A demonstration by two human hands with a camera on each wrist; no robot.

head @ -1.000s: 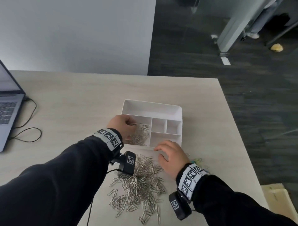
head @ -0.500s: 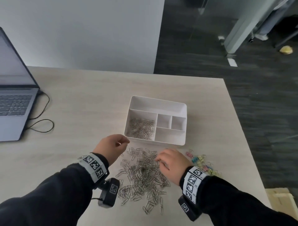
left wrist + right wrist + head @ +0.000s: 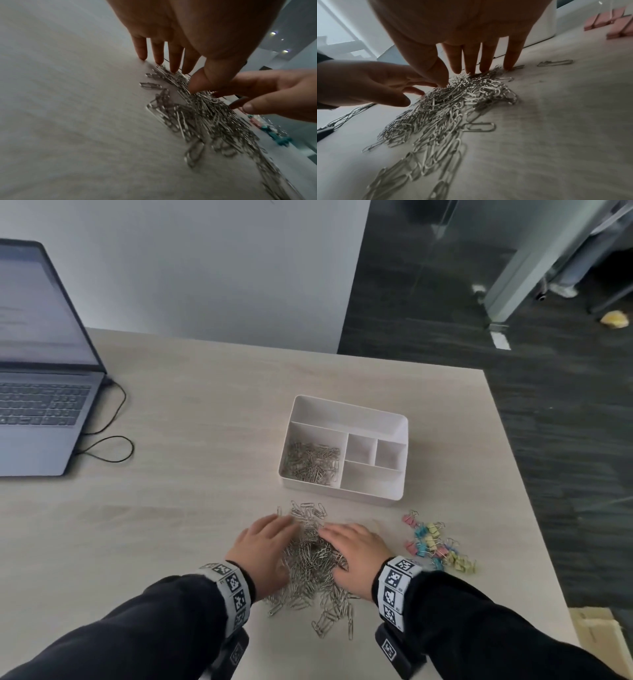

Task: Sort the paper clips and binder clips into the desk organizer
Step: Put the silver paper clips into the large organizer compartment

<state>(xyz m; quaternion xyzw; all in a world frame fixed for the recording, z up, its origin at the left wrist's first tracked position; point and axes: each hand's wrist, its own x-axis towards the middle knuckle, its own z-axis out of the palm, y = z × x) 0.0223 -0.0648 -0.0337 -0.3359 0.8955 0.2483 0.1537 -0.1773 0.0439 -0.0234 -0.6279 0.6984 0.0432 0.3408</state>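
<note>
A heap of silver paper clips [image 3: 313,570] lies on the desk in front of the white desk organizer [image 3: 346,409]. My left hand [image 3: 265,546] flanks the heap on its left, and my right hand [image 3: 356,549] flanks it on the right. Both hands have straight fingers whose tips touch the clips [image 3: 205,116] and the desk, as the wrist views show over the pile [image 3: 453,102]. Neither hand holds anything. More silver clips [image 3: 313,462] fill the organizer's near left compartment. Pastel binder clips [image 3: 433,544] lie in a loose group right of my right hand.
An open laptop [image 3: 37,405] sits at the desk's far left with a black cable [image 3: 109,446] looping beside it. The desk's right edge [image 3: 534,494] drops to dark floor. A cardboard box [image 3: 596,628] stands on the floor at lower right.
My left hand left the organizer's clip compartment and came back to the left side of the heap. My right hand stayed at the heap. Both now bracket the pile.
</note>
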